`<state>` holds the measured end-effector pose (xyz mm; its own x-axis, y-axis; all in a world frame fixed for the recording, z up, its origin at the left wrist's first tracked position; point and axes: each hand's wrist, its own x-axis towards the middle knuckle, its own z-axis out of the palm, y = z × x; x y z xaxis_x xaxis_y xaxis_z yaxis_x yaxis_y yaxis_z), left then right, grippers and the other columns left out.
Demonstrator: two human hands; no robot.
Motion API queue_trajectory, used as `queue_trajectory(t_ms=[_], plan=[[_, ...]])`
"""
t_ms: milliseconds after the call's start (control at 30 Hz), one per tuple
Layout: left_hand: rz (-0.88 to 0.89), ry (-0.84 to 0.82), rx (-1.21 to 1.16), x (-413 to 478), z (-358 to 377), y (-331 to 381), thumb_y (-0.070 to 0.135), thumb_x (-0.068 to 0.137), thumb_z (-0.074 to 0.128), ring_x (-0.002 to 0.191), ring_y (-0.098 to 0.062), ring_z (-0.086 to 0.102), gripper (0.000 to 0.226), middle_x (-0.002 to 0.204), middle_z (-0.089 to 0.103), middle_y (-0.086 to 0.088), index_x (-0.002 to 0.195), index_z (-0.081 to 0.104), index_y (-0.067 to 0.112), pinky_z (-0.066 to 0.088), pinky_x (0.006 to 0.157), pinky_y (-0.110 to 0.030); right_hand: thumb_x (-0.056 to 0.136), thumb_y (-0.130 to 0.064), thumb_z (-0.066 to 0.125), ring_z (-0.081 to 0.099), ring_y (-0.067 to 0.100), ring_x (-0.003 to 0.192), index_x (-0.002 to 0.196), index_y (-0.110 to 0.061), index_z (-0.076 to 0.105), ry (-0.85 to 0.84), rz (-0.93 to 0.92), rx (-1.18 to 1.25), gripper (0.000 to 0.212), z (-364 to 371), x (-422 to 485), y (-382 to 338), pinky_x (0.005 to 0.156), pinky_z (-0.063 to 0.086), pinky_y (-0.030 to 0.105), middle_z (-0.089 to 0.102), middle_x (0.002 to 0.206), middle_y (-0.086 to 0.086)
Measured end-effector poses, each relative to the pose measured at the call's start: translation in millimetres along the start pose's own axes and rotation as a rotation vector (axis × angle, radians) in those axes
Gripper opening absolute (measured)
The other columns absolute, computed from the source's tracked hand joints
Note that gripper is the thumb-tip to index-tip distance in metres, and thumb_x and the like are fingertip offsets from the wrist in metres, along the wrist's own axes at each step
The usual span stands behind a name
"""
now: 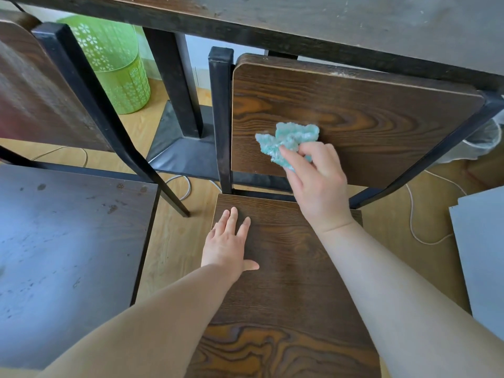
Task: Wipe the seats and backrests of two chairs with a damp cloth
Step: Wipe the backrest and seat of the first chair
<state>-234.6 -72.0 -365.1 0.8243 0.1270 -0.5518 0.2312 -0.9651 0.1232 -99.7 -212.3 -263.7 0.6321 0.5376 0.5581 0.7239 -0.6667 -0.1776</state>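
Note:
Two dark wood chairs with black metal frames stand side by side. The right chair has a brown grained backrest [368,105] and seat [286,282]. My right hand [316,178] grips a crumpled turquoise cloth [286,140] and presses it against the lower left of that backrest. My left hand [227,246] lies flat, fingers straight, on the left rear part of the same seat. The left chair shows a stained, shiny seat [68,255] and a dark backrest [35,91] at the far left.
A dark wooden table [327,23] overhangs the chair backs, with a black pedestal leg [174,85] behind. A green perforated bin [114,64] stands on the wood floor at back left. White cables lie on the floor. A grey board [480,255] is at the right edge.

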Motion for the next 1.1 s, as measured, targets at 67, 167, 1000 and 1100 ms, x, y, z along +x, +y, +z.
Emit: queue_trajectory(t_ms=[67, 167, 1000, 1100], plan=[[0.001, 0.005, 0.009, 0, 1, -1, 0.071, 0.081, 0.061, 0.152, -0.027, -0.018, 0.113, 0.164, -0.024, -0.006, 0.158, -0.011, 0.030, 0.010, 0.123, -0.043, 0.086, -0.010, 0.076, 0.062, 0.029, 0.098, 0.119, -0.003, 0.069, -0.052, 0.022, 0.002, 0.034, 5, -10, 0, 0.074, 0.056, 0.029, 0.066, 0.110, 0.017], [-0.001, 0.007, 0.013, 1, 2, 0, 0.071, 0.080, 0.062, 0.152, -0.028, -0.018, 0.113, 0.164, -0.024, -0.006, 0.158, -0.010, 0.030, 0.010, 0.123, -0.043, 0.085, -0.008, 0.076, 0.062, 0.029, 0.097, 0.118, -0.003, 0.069, -0.096, 0.041, 0.001, 0.034, 10, -20, -1, 0.072, 0.056, 0.029, 0.066, 0.109, 0.017], [-0.033, -0.014, 0.077, -1, -2, 9, 0.068, 0.084, 0.059, 0.151, -0.028, -0.019, 0.112, 0.163, -0.026, -0.009, 0.157, -0.014, 0.025, 0.005, 0.123, -0.040, 0.095, -0.019, 0.067, 0.061, 0.027, 0.105, 0.120, -0.004, 0.069, 0.223, 0.110, 0.033, 0.030, -79, 41, 37, 0.085, 0.049, 0.020, 0.064, 0.110, 0.017], [-0.038, -0.012, 0.068, 0, 0, 9, 0.068, 0.084, 0.060, 0.151, -0.027, -0.019, 0.112, 0.162, -0.027, -0.008, 0.158, -0.013, 0.025, 0.005, 0.123, -0.040, 0.095, -0.017, 0.064, 0.061, 0.026, 0.100, 0.117, -0.004, 0.071, 0.217, 0.086, 0.033, 0.027, -66, 29, 43, 0.083, 0.047, 0.019, 0.065, 0.106, 0.016]])
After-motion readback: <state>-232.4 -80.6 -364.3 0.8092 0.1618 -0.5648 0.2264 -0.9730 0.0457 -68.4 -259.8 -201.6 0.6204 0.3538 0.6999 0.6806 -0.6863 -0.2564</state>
